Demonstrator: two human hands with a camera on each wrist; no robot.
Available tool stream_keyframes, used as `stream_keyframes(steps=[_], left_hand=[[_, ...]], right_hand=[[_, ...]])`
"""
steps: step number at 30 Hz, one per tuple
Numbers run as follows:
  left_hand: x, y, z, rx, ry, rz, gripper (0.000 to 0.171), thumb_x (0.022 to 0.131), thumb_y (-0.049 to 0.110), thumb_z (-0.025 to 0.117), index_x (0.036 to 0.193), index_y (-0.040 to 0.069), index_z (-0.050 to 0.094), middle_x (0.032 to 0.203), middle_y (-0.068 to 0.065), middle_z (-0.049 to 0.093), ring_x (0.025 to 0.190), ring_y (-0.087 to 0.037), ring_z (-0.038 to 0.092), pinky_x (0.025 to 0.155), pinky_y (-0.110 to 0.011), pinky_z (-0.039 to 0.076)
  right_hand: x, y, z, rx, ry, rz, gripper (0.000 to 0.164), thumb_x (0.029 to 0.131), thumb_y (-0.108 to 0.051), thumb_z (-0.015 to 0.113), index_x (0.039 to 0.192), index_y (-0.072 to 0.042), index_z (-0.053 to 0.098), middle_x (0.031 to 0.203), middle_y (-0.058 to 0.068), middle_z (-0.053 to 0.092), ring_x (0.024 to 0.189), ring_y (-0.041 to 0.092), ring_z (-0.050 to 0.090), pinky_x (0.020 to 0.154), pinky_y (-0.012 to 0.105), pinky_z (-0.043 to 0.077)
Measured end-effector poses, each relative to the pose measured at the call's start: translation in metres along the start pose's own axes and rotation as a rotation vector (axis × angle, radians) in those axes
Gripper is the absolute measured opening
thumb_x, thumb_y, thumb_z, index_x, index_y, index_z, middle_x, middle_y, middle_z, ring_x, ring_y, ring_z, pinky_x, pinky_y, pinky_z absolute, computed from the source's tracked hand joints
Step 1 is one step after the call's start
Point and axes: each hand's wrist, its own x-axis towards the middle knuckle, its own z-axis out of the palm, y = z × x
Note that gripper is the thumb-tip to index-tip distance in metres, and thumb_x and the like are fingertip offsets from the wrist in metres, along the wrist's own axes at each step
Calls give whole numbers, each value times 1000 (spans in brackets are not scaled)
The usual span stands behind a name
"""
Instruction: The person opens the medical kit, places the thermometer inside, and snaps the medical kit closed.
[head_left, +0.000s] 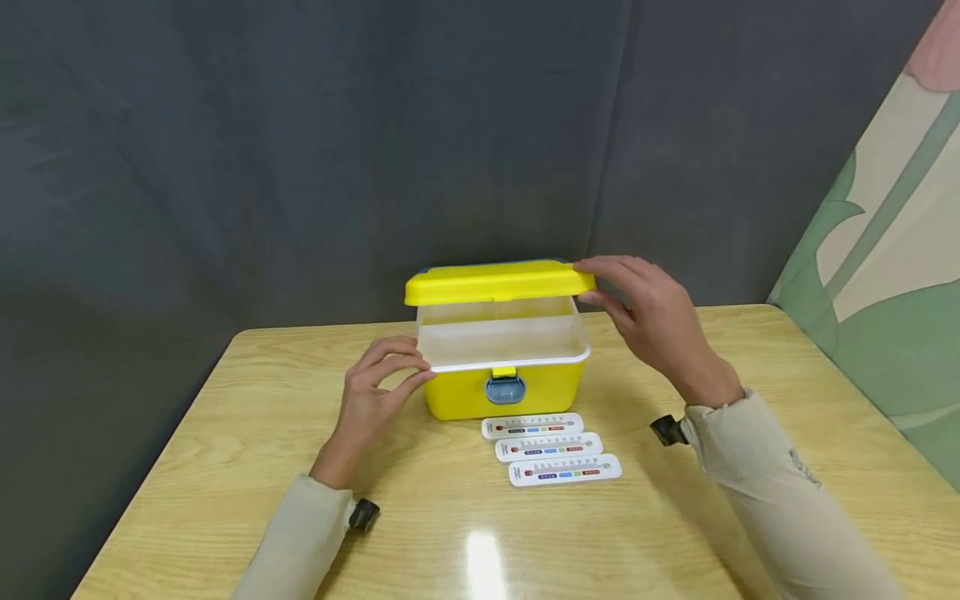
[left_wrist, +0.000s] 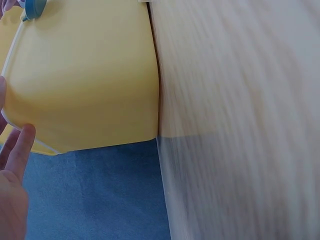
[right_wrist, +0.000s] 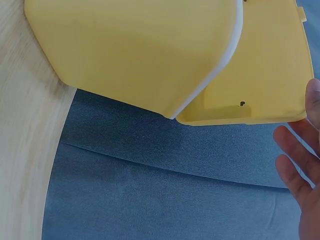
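yellow box [head_left: 459, 394]: we see it upright on the table [head_left: 255, 433], blue latch [head_left: 506, 389] facing front.
lid [head_left: 495, 285]: raised above the box's back part, white interior exposed.
left hand [head_left: 375, 387]: we note thumb and fingers pinching the box's front left rim corner.
right hand [head_left: 654, 315]: grasping the lid's right end above the box.
thermometers [head_left: 549, 447]: three, staggered just before the box.
dark cloth [head_left: 375, 167]: behind the box.
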Motion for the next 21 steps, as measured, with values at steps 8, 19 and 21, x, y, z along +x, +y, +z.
stream_keyframes(steps=[8, 19, 21], left_hand=[[-2, -5, 4, -10, 3, -25, 24, 66, -12, 85, 84, 3, 76, 93, -14, 68, 105, -29, 63, 104, -18, 51], [-4, -1, -3, 40, 20, 4, 26, 64, -11, 86, 83, 3, 76, 91, -13, 68, 103, -28, 64, 104, -18, 51], [-4, 0, -3, 43, 25, 2, 26, 64, -11, 86, 83, 3, 76, 90, -13, 68, 104, -28, 65, 104, -18, 50]], right_hand=[[6, 5, 2, 39, -6, 32, 42, 86, -16, 76, 127, -15, 66, 120, 5, 69, 105, 23, 66, 90, 41, 57], [13, 8, 6, 86, -15, 58, 43, 86, -17, 75, 128, -16, 66, 119, 4, 69, 99, 18, 64, 85, 34, 55], [13, 8, 6, 91, -17, 59, 43, 86, -17, 75, 128, -17, 66, 118, 3, 70, 96, 17, 63, 81, 30, 53]])
